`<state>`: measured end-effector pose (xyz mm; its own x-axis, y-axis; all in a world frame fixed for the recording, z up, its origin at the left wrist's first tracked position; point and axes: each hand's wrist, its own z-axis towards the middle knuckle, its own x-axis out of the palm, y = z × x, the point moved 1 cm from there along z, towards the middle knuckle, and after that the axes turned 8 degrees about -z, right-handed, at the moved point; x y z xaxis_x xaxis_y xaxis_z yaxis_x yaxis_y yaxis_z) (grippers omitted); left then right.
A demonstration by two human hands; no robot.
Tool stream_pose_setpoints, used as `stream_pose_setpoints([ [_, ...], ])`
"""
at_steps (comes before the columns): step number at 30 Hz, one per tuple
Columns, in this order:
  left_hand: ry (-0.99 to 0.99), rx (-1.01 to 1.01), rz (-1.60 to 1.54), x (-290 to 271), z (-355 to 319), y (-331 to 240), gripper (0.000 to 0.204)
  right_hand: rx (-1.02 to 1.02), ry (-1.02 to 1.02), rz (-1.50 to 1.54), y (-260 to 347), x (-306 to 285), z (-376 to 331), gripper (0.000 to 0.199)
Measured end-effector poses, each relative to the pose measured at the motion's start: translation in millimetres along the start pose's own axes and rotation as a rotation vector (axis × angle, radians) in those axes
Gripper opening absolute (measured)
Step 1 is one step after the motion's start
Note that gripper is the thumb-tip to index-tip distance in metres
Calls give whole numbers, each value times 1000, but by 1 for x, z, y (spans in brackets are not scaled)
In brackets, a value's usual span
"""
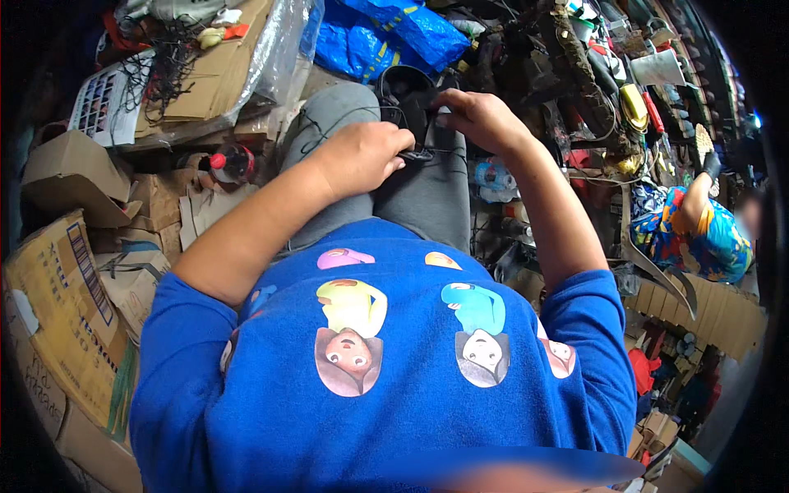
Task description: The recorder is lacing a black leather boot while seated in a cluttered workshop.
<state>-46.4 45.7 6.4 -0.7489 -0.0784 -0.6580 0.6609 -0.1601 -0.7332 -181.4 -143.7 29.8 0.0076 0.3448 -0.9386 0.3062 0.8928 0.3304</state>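
A black shoe upper rests on my lap over grey trousers. My left hand is closed on its near edge, where a thin black thread runs across. My right hand pinches the far right side of the same black piece. Both forearms come out of blue sleeves with printed cartoon figures. The underside of the piece is hidden by my hands.
Cardboard boxes pile up at the left, with a red-capped dark bottle beside them. A blue plastic bag lies ahead. Tools and clutter fill the right. Another person in a bright patterned shirt sits at the right.
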Motion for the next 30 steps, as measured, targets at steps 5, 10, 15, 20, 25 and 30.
stream_pose_setpoints([
  [5,9,18,19,8,-27,5,18,-85,18,-130,9,-7,-10,16],
  [10,80,-72,-198,-13,-18,9,25,313,108,11,41,3,-32,40],
  [15,-241,-262,43,-60,50,60,30,448,142,256,51,28,-20,52],
  [20,151,-584,308,-36,86,103,46,399,337,195,51,29,-13,42],
  [25,108,-546,187,-37,88,122,38,514,74,173,50,25,-43,34],
  [30,166,-649,324,-21,104,106,41,535,-38,72,51,37,-45,33],
])
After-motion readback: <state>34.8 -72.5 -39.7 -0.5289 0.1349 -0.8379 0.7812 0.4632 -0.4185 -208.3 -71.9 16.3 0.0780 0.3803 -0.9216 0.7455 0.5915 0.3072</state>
